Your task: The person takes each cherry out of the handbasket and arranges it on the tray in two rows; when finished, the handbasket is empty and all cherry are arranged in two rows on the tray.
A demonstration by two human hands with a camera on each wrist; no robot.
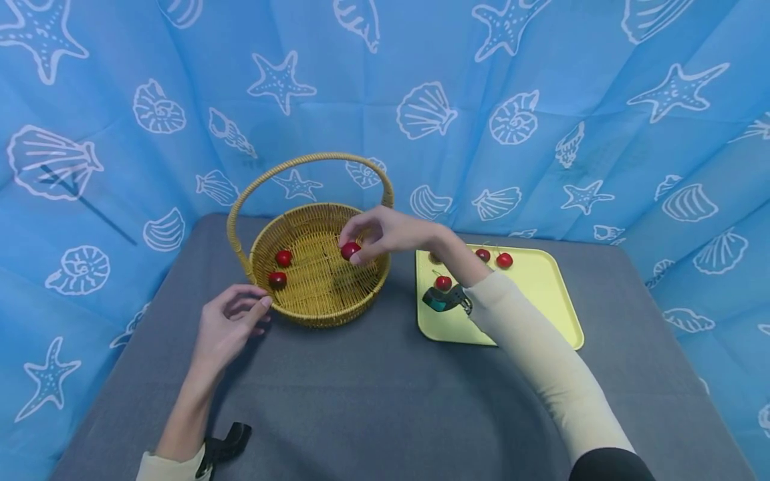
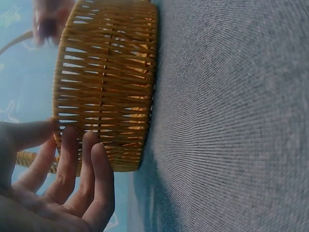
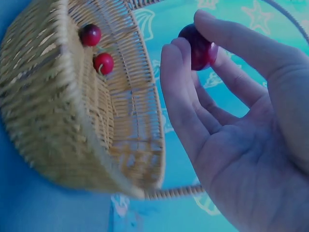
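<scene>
A round wicker basket (image 1: 325,321) with a tall arched handle stands on the table, two red cherries (image 3: 96,50) lying inside it on the left. Thumb and fingers of my left hand (image 1: 225,327) pinch the basket's near-left rim; in the left wrist view the fingertips lie along the woven wall. My right hand (image 1: 388,234) is over the right part of the basket's opening and pinches a dark red cherry (image 3: 203,50) between thumb and fingertips. In the right wrist view that cherry is held above the rim.
To the right lies a yellow tray (image 1: 529,300) with several cherries (image 1: 504,260) at its far and left side, partly behind my right forearm. A grey cloth (image 1: 361,401) covers the table. A blue curtain (image 1: 361,87) with shell prints hangs behind and on both sides.
</scene>
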